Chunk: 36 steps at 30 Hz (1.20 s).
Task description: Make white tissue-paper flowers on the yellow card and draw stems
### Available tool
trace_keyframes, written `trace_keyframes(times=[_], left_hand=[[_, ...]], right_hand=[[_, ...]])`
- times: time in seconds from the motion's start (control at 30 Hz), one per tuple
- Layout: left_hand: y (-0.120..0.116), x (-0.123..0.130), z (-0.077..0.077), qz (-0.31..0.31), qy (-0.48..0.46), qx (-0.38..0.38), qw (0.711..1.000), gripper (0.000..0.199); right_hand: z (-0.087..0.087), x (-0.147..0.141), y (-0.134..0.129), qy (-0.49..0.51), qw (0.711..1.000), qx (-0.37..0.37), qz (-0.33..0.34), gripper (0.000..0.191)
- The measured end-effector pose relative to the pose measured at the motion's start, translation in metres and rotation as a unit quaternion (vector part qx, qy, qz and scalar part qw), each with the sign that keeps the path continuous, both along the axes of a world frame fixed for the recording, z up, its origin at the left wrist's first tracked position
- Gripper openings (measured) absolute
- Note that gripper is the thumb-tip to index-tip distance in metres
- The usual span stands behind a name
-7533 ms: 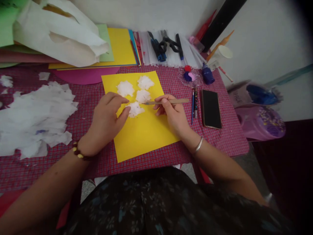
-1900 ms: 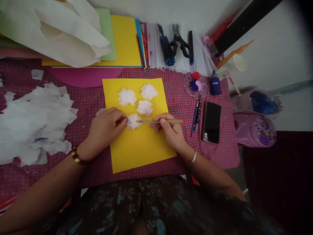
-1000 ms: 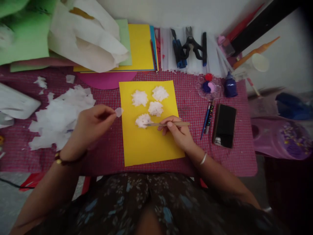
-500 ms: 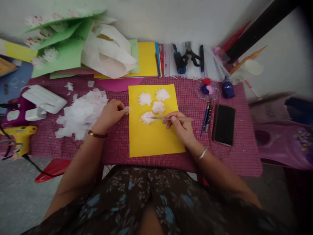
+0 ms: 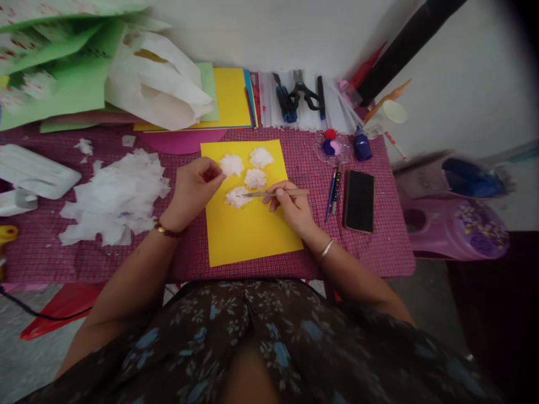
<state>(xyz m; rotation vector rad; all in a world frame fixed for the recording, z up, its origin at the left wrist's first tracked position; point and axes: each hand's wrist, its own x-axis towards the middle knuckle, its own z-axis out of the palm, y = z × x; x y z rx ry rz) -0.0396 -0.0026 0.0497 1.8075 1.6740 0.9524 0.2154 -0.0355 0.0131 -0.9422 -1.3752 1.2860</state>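
My right hand [image 5: 290, 205] grips a thin wooden stick [image 5: 295, 192], its pointed end touching the lower-left fluffy white paper flower [image 5: 237, 197]. My left hand [image 5: 197, 188] has thumb and forefinger pinched beside the upper-left flower [image 5: 231, 164]. A small white paper piece showed in that pinch earlier; now it barely stands out. Two more fluffy flowers, an upper-right one [image 5: 261, 157] and a middle one [image 5: 255, 178], lie on the yellow sheet [image 5: 248, 235]. Left of my left hand spreads a heap of white paper pieces [image 5: 118, 196].
A phone [image 5: 359, 201], pens [image 5: 336, 188], a small blue bottle [image 5: 362, 143] and a dish with paint-like colours [image 5: 330, 147] are at the right. Pliers [image 5: 300, 92] and coloured sheets line the back. A white device [image 5: 37, 168] and part of a yellow glue gun [image 5: 7, 233] lie left.
My left hand has moved right and up, over the yellow sheet's left edge. The stick stays at the lower-left flower. The whole view has shifted toward the right.
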Motion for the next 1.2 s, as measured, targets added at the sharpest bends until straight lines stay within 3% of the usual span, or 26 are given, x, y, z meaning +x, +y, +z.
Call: trace_keyframes(times=[0.17,0.4,0.63,0.73,0.8,0.87,1.03,1.2], left_hand=[[-0.007,0.007,-0.013,-0.057,0.067,0.018,0.996,0.011],[-0.009,0.004,-0.017,-0.102,0.093,-0.010,0.990,0.012],[-0.010,-0.009,-0.017,-0.134,0.056,-0.086,0.986,0.016],[-0.010,-0.013,-0.018,-0.104,0.026,-0.108,0.988,0.013],[-0.011,-0.012,-0.018,-0.061,0.013,-0.078,0.995,0.011],[-0.013,-0.008,-0.019,-0.065,0.027,-0.019,0.997,0.011],[-0.014,-0.002,-0.023,-0.228,0.096,0.086,0.965,0.022],[-0.014,-0.005,-0.029,-0.261,0.103,0.122,0.952,0.022]], right_hand=[[-0.001,-0.001,0.002,-0.001,1.000,-0.018,0.007,0.050],[-0.005,-0.004,0.007,-0.015,0.999,-0.031,0.007,0.053],[-0.009,-0.005,0.008,0.002,1.000,-0.031,0.000,0.052],[-0.009,-0.005,0.008,-0.001,1.000,-0.031,0.002,0.051],[-0.009,-0.005,0.008,-0.006,1.000,-0.030,0.003,0.050],[-0.010,-0.004,0.008,-0.009,1.000,-0.028,0.007,0.049],[-0.012,-0.005,0.010,0.000,1.000,-0.024,0.007,0.050],[-0.006,-0.004,0.010,0.018,1.000,0.000,-0.024,0.048]])
